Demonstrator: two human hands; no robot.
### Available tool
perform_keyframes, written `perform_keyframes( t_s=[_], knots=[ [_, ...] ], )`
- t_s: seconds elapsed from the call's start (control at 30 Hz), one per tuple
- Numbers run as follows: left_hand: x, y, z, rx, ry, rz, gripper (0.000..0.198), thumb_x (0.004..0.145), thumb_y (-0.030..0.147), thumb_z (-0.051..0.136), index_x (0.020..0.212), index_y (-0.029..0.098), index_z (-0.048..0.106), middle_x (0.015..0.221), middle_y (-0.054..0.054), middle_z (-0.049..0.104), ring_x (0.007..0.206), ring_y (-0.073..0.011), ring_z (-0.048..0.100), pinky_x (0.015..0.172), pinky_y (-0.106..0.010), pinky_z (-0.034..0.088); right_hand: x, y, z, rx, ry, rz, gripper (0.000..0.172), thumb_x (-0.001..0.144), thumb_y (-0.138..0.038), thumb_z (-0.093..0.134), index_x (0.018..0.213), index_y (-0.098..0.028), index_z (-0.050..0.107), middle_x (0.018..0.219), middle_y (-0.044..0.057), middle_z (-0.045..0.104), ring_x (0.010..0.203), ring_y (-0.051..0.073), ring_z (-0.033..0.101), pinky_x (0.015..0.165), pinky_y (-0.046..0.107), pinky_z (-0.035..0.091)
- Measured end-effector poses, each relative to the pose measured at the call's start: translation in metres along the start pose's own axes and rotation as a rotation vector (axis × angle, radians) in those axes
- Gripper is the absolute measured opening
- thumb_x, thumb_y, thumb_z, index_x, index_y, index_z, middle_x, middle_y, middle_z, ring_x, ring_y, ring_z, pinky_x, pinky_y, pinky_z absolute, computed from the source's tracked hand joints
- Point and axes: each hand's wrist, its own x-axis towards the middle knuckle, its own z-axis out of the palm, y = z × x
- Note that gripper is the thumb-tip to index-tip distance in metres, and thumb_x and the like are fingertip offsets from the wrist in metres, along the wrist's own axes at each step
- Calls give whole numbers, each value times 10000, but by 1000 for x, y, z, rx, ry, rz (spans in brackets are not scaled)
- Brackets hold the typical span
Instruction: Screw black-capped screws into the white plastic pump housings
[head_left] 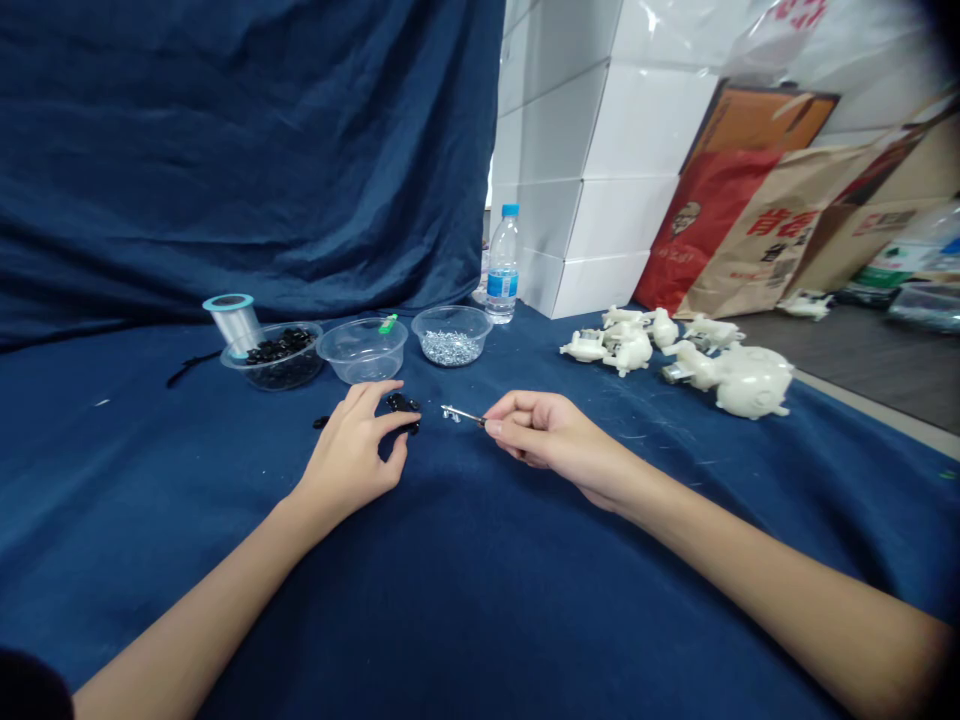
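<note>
My left hand (352,445) rests over the blue cloth with its fingers apart. Small black parts (403,403) lie at its fingertips; I cannot tell whether the fingers touch them. Another black piece (321,422) shows at the hand's left side. My right hand (544,430) is closed around a slim screwdriver (471,415), its metal shaft pointing left. A few small silver screws (452,414) are at the shaft's tip, and whether one sticks to it is too small to tell. Most of the screwdriver's handle is hidden in the fingers.
Behind the hands stand a clear bowl of black parts (285,375) with a wire spool (234,325), a clear bowl (360,365) with a green item, and a bowl of screws (452,348). A water bottle (502,285), cream plastic figures (754,380) and white boxes (622,215) are further right.
</note>
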Motion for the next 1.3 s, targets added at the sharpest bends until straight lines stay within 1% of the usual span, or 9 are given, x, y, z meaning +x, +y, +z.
perform_keyframes(
  t_s=[0.23,0.4,0.47,0.57,0.67,0.83,0.93,1.13,1.3],
  knots=[
    [0,-4,3,-47,-53,12,202,868,196,585,1013,244,717,1401,-94,480,1314,-327,394,1077,-561,392,0,-1,0,-36,-11,-11,226,823,-385,707,869,-174,639,595,-47,521,529,79,414,493,239,242],
    [0,-5,6,-89,-59,-18,66,875,270,622,913,244,670,1446,-92,409,1344,-337,340,1084,-603,357,-1,-1,1,-52,-4,-9,218,823,-374,707,875,-174,637,604,-45,531,539,81,433,497,237,257],
    [-1,-5,6,-97,-58,-25,88,865,320,648,890,239,668,1457,-93,394,1344,-341,335,1088,-600,353,-1,-1,0,-56,3,-10,215,824,-368,706,876,-172,635,598,-46,525,539,81,432,497,235,258],
    [-3,-5,4,-92,-52,-28,183,841,379,678,976,258,703,1474,-92,378,1344,-359,324,1085,-614,349,-1,-1,0,-58,7,-18,217,822,-371,704,876,-172,633,600,-45,523,542,83,434,501,235,268],
    [-8,-5,-1,-83,-61,-14,184,852,352,664,1009,299,743,1499,-61,357,1354,-365,310,1081,-627,344,0,-1,-1,-63,9,-34,218,819,-377,703,869,-175,638,604,-42,523,545,88,434,499,240,267],
    [-14,-2,-10,-82,-36,-64,111,845,299,659,837,294,770,1458,-42,417,1330,-339,346,1090,-613,342,-1,0,-2,-85,14,-30,216,823,-381,702,877,-180,643,611,-36,529,558,94,442,505,242,276],
    [-14,-3,-8,-94,-3,-119,71,798,315,704,773,270,754,1405,-62,468,1311,-342,368,1060,-590,395,-1,0,-2,-94,17,-30,213,825,-378,702,882,-181,644,610,-37,531,562,95,447,509,242,287],
    [-10,-11,0,-82,51,-157,67,789,299,702,802,263,757,1364,-66,515,1261,-339,409,1048,-568,419,-1,-1,-1,-104,20,-30,184,840,-343,690,881,-171,639,603,-42,530,555,85,438,513,237,285],
    [-8,-12,-1,-69,69,-147,99,789,287,701,878,251,726,1349,-74,519,1272,-334,412,1053,-542,422,0,-1,0,-104,16,-34,176,843,-336,686,882,-171,638,604,-41,539,554,88,450,519,240,292]
  ],
)
